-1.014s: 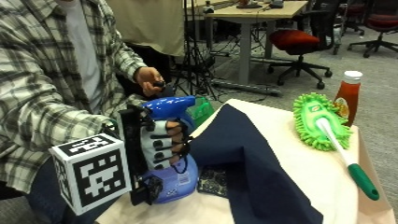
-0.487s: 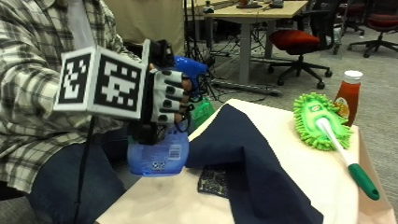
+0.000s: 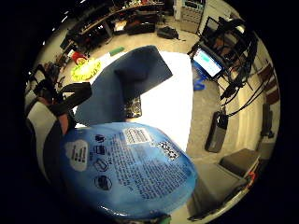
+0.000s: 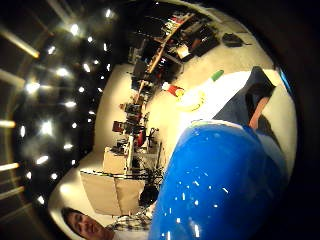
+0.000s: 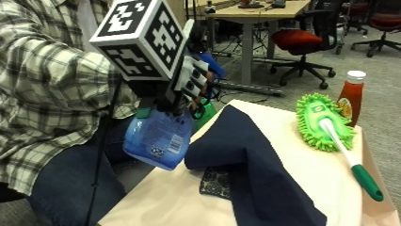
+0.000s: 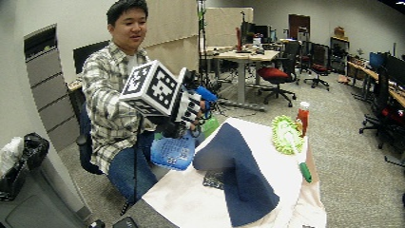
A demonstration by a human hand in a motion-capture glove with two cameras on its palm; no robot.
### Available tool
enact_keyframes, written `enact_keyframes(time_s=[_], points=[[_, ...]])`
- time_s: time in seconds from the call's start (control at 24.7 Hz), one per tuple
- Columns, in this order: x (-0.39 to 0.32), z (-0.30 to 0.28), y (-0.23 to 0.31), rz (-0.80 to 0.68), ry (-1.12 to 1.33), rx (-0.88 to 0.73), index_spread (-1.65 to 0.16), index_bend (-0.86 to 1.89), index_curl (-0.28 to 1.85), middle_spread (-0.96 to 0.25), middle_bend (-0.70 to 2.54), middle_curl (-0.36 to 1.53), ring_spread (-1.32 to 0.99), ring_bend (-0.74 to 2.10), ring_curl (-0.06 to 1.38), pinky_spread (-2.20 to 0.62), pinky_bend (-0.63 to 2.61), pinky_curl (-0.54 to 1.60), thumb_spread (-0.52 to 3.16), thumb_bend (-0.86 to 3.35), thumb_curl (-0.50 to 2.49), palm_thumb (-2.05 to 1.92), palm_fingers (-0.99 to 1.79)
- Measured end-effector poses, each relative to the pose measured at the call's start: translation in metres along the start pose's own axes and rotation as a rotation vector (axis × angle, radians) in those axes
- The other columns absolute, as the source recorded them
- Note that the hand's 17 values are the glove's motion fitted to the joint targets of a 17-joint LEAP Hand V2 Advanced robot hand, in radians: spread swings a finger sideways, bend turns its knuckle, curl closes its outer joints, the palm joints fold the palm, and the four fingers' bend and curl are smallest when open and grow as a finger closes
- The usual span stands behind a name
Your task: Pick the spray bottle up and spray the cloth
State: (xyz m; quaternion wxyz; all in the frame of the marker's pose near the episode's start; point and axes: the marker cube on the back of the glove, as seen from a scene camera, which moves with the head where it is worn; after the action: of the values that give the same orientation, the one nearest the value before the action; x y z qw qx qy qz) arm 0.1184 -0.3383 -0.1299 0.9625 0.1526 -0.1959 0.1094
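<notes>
The pick-up part of the task looks done: the spray bottle (image 5: 158, 141) is off the table, hanging in the air beside the table's near edge, in the grip of the gloved right hand (image 5: 185, 89). The spraying appears still to come; no mist or wet patch shows on the cloth (image 5: 251, 160), though a fine spray would be hard to make out here.

In the outside view the hand is raised to about chest height in front of the person, with the forearm coming in from the plaid sleeve. The fingers (image 5: 196, 79) are curled round the bottle's neck, just under its blue spray head (image 5: 210, 66), so the pale blue body hangs below the fingers and tilts a little toward the table. Whether a finger already lies on the trigger cannot be told. Both palm views are largely filled by the bottle's blue body, which fits a bottle held close against the palm.

The dark blue cloth lies draped over the table, below and beyond the fingers, its raised fold near the bottle's base but apart from it. What seems left is to turn the nozzle toward the cloth and squeeze the trigger.
</notes>
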Motion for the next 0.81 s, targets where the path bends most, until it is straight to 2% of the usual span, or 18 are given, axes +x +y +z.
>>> enact_keyframes(time_s=[0.45, 0.81], points=[[-0.028, 0.039, -0.034, 0.007, 0.339, -0.195, -0.28, 0.42, 0.59, -0.15, 0.65, 0.52, -0.24, 0.68, 0.49, -0.18, 0.32, 0.38, -0.11, -0.03, 0.71, 1.05, 1.37], [-0.046, 0.088, -0.036, 0.017, 0.54, -0.384, -0.28, 0.43, 0.6, -0.15, 0.66, 0.52, -0.24, 0.68, 0.48, -0.18, 0.33, 0.39, -0.12, -0.03, 0.71, 1.05, 1.36]])
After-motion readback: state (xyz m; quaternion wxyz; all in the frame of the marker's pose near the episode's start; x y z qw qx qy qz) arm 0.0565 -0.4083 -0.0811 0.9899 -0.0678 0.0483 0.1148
